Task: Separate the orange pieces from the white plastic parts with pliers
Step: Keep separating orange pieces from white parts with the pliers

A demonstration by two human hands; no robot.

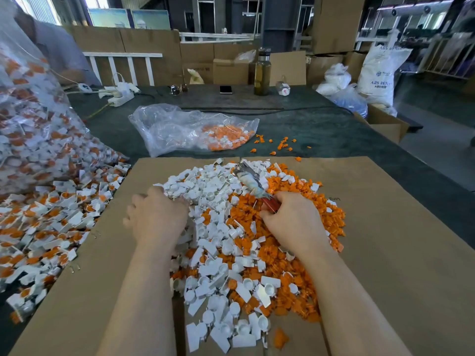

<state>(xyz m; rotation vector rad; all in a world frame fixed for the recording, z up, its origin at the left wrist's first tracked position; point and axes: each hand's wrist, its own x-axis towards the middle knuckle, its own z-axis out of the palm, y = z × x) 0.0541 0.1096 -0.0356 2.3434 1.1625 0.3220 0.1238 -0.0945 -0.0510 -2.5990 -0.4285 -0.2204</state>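
Observation:
A heap of white plastic parts and loose orange pieces lies on a flat sheet of cardboard. My right hand grips the red handles of pliers, whose metal jaws point away over the heap. My left hand rests on the white side of the heap with its fingers curled into the parts; what they hold is hidden. At the left, unsorted white parts with orange inserts spill from a large clear bag.
A second clear bag with orange and white pieces lies behind the cardboard, a few orange pieces scattered beside it. Farther back stand a bottle, a phone, sunglasses and a power strip. A person sits at far left.

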